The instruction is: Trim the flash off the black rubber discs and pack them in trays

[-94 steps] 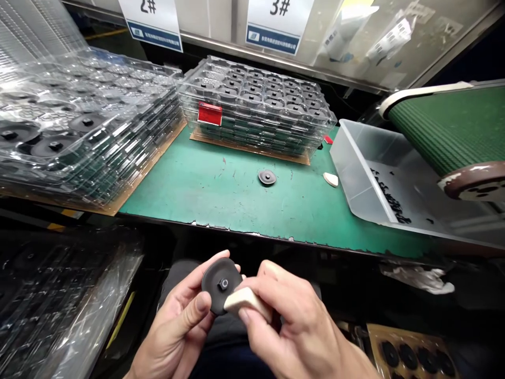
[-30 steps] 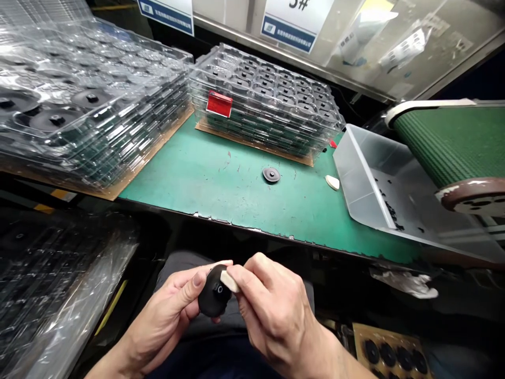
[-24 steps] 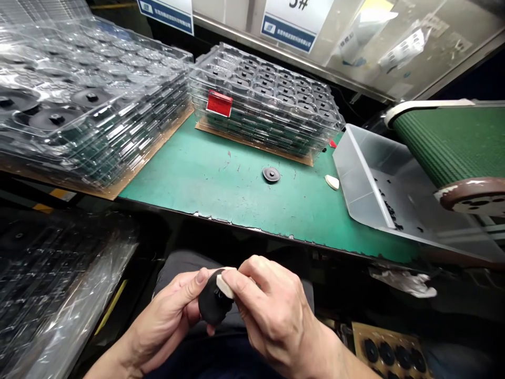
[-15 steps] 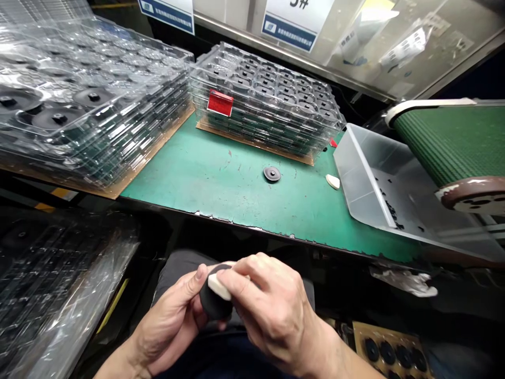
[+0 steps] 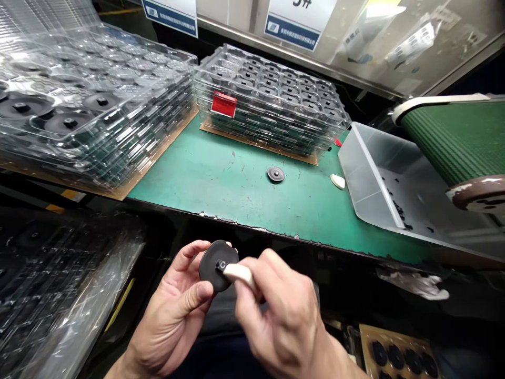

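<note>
My left hand (image 5: 173, 310) grips a black rubber disc (image 5: 211, 266) by its edge, thumb in front and fingers behind. The disc is tilted, with a small raised hub at its middle facing me. In my right hand (image 5: 280, 305) a white sponge wedge (image 5: 240, 275) is pinched between thumb and fingers. Its tip is at the hub; whether it touches is hard to tell. Both hands are above my lap, in front of the table edge. On the green table (image 5: 205, 179) lies a similar black disc (image 5: 275, 174), with another white wedge (image 5: 337, 181) farther right.
Stacked clear trays with black discs stand at the left (image 5: 106, 105) and at the back (image 5: 272, 105). A translucent bin (image 5: 365, 184) with small black pieces sits at the right, beside a green conveyor belt (image 5: 453, 137). A brown tray of discs (image 5: 398, 342) is low at right.
The disc has been turned so its hub side now shows. The white wedge has moved off the disc's smooth face to its hub. Both hands still hold their things.
</note>
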`<control>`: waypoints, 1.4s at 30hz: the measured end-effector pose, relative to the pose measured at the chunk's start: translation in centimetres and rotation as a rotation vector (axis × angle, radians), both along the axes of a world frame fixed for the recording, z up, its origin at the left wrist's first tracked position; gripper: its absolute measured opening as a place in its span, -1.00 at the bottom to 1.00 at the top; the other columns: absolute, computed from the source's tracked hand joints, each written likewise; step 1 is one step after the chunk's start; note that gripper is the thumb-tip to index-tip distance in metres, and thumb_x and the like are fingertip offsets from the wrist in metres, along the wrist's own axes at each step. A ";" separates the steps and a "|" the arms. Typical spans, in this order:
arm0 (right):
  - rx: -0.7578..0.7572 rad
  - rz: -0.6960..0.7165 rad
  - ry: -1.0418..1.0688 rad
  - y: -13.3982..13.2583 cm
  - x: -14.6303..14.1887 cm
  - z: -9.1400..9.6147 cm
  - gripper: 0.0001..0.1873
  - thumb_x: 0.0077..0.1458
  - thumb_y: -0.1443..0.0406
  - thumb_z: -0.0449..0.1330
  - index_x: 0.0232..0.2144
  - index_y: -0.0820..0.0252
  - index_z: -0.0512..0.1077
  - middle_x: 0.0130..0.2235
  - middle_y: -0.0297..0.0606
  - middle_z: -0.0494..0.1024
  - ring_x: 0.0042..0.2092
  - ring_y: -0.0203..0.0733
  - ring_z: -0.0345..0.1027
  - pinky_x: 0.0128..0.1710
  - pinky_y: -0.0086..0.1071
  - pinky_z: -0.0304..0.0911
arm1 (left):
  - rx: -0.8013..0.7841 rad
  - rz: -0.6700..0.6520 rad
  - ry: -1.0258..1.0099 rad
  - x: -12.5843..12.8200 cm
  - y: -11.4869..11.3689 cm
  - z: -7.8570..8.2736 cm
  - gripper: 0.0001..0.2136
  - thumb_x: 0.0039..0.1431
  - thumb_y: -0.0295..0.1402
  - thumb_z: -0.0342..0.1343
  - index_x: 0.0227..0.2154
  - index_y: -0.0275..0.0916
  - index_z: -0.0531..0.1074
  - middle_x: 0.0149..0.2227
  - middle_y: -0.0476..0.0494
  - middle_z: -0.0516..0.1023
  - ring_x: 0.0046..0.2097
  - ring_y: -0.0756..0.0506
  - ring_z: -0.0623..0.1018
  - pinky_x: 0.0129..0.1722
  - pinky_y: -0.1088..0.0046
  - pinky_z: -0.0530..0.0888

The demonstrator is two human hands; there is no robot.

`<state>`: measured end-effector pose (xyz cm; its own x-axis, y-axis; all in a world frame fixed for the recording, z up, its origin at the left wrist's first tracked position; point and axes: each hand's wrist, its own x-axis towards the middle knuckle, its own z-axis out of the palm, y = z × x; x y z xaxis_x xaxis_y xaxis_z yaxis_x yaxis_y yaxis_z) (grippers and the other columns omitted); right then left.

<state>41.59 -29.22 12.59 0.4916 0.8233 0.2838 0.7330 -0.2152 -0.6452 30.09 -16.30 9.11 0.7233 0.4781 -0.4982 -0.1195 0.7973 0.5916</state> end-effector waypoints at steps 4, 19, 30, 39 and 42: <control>-0.055 0.062 0.109 -0.2 0.4 0.7 -0.85 0.29 0.41 0.09 -0.30 0.19 0.45 -0.39 -0.34 0.27 -0.45 -0.31 0.13 -0.44 -0.37 0.07 | -0.038 -0.029 -0.011 -0.3 0.1 -0.4 -0.54 0.06 -0.37 0.46 0.02 0.05 0.52 0.12 -0.08 0.63 0.16 -0.18 0.58 0.06 0.48 0.55; -0.196 0.114 0.049 -0.8 2.7 0.9 -0.85 0.34 0.36 0.08 -0.25 0.17 0.45 -0.33 -0.35 0.30 -0.40 -0.30 0.15 -0.39 -0.34 0.03 | -0.152 -0.088 0.039 -0.4 0.1 -0.1 -0.61 0.14 -0.24 0.41 0.04 -0.02 0.58 0.04 -0.06 0.69 -0.04 -0.08 0.67 -0.03 0.58 0.59; -0.244 0.176 0.046 -1.0 3.1 0.6 -0.85 0.31 0.37 0.09 -0.34 0.17 0.40 -0.37 -0.38 0.27 -0.43 -0.32 0.09 -0.40 -0.34 0.00 | -0.120 -0.093 -0.019 -0.3 0.1 -1.2 -0.62 0.20 -0.25 0.35 0.09 -0.01 0.56 0.07 -0.03 0.68 0.01 -0.08 0.67 0.01 0.58 0.58; -0.228 0.252 -0.124 -0.5 4.0 0.2 -0.79 0.41 0.34 0.03 -0.27 0.23 0.42 -0.33 -0.30 0.29 -0.35 -0.24 0.09 -0.35 -0.29 -0.02 | -0.118 -0.215 0.069 -0.7 0.0 -1.4 -0.61 0.19 -0.13 0.35 0.05 -0.12 0.60 0.03 -0.15 0.67 0.01 -0.12 0.62 -0.03 0.53 0.59; -0.213 0.330 -0.131 -0.5 4.1 0.5 -0.83 0.42 0.35 0.04 -0.16 0.25 0.43 -0.29 -0.28 0.31 -0.32 -0.22 0.11 -0.32 -0.29 0.00 | -0.154 -0.300 0.006 -0.9 0.2 -2.2 -0.66 0.27 -0.09 0.26 0.00 -0.14 0.62 -0.10 -0.16 0.67 -0.13 -0.12 0.61 -0.17 0.40 0.65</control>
<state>45.68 -29.69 13.09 0.1628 0.9777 0.1326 0.8579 -0.0739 -0.5085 29.16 -16.06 6.88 0.8172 0.1628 -0.5529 0.1377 0.8763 0.4616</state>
